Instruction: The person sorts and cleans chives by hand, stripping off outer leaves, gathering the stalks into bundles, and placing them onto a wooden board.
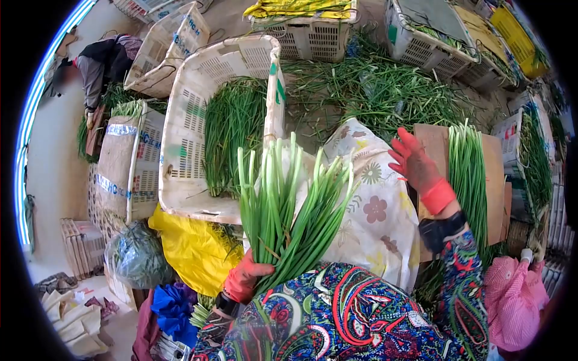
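My left hand (245, 277), in a red glove, is wrapped round the lower part of a bunch of garlic chives (289, 216). Their pale stem ends fan upward and the green leaves run down past my sleeve. My right hand (415, 162), gloved in red with a dark palm, is raised with fingers apart and nothing in them. It hovers over the edge of a brown cardboard sheet (431, 142). On that sheet lies a straight pile of chives (468, 174), stem ends at the far side. A flower-printed cloth (373, 198) spreads between the bunch and the cardboard.
A white plastic crate (170, 150) with chives (235, 126) inside stands ahead left. Loose leaves (391, 90) litter the floor beyond. More crates (313, 39) line the back and right. A yellow sheet (192, 246) lies left. Another person (99, 69) bends at far left.
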Demonstrator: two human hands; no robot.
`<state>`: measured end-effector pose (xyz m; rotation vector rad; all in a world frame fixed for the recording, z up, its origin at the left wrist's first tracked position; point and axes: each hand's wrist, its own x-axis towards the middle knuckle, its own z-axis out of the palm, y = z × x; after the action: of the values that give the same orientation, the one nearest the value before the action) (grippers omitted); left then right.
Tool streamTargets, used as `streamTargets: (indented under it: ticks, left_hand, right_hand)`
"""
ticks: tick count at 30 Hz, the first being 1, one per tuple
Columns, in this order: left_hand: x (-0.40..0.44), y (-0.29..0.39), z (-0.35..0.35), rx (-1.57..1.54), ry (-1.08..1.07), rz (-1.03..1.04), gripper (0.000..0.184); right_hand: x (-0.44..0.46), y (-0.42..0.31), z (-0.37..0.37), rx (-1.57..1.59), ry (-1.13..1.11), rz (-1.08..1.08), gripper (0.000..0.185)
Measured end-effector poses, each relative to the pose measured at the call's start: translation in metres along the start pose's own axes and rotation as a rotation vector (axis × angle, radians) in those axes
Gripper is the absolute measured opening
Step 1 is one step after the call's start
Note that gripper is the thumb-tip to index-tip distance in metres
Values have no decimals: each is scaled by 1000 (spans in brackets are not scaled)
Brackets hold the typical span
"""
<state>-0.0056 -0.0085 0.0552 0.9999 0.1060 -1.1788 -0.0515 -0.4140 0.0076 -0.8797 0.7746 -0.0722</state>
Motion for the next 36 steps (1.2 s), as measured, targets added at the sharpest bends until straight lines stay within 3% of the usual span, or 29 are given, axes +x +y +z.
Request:
streamTargets:
  ticks: [3,9,10,11,12,15,17,18,21,22,24,25,26,28,29,33,34,35,36]
  left_hand:
    - [-4,-2,-7,-60,74,-125,66]
    - [-5,-7,0,-51,69,-84,71]
    - [-9,-8,4,-69,103,-77,72]
    - [-11,-6,8,-79,105,-75,72]
    - [-13,-2,12,-84,106,-73,72]
    - [-11,-1,10,-106,84,-83,71]
    - [-6,-5,7,-137,49,-74,71]
    - [-3,-6,7,-150,29,-76,70]
    - [-4,-7,5,-138,43,-108,69]
    - [-5,-5,5,-128,52,-109,69]
    - [-9,0,7,-110,72,-109,69]
    - [-10,1,9,-104,80,-111,68]
    - [-11,2,12,-130,72,-106,68]
    - [-12,4,16,-182,62,-74,68]
    - [-11,-3,4,-179,39,-72,68]
    - [-7,0,-3,-131,-6,-13,64]
    - [-2,0,-7,-108,-44,4,62]
    - [0,4,-2,-111,-14,4,60]
    - [1,12,6,-106,17,-5,57]
  right_hand:
    - [8,-18,19,29,-142,-373,67]
    - [-3,3,76,-382,-704,-311,55]
    - [-9,-22,76,-503,-534,-468,63]
    - [-30,-45,83,-568,-440,-408,60]
    - [-37,-57,83,-885,-438,-588,54]
    - [-54,-63,87,-1410,-849,-944,48]
    - [-64,-41,90,-1555,-733,-1078,40]
    - [-59,-30,90,-1582,-670,-1142,28]
    - [-51,-19,86,-1707,-713,-1242,26]
    - [-45,-13,84,-1550,-780,-1083,17]
    - [-40,-42,86,-1828,-342,-1704,16]
    - [-12,-65,72,-1643,-269,-1708,20]
    - [20,-99,45,-1573,-44,-1598,31]
    - [42,-129,-2,-1678,616,-1365,51]
    - [48,-129,-14,-1809,1070,-1196,61]
    - [20,-6,-38,-484,-353,92,72]
    - [0,29,-18,-260,-643,223,73]
    - [-22,51,17,124,-686,454,74]
    - [-26,64,44,164,-736,376,75]
